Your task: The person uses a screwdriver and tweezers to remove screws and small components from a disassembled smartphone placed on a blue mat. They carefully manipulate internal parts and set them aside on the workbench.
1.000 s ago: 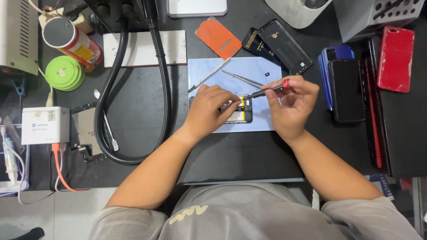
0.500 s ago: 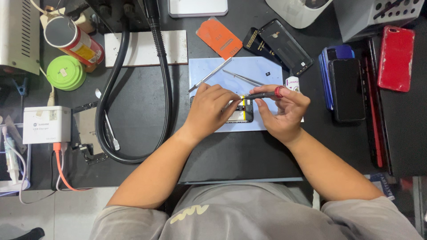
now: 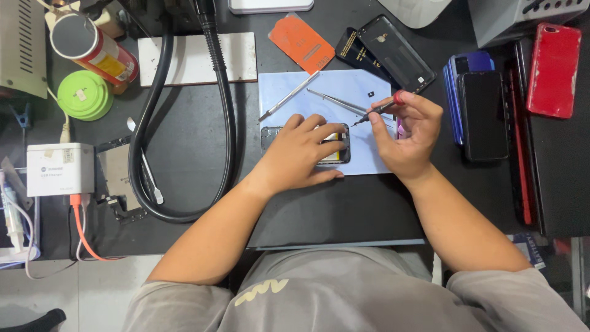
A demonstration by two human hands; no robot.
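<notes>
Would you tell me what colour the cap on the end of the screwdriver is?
Red, on the screwdriver in the right hand; head view shows it best.
</notes>
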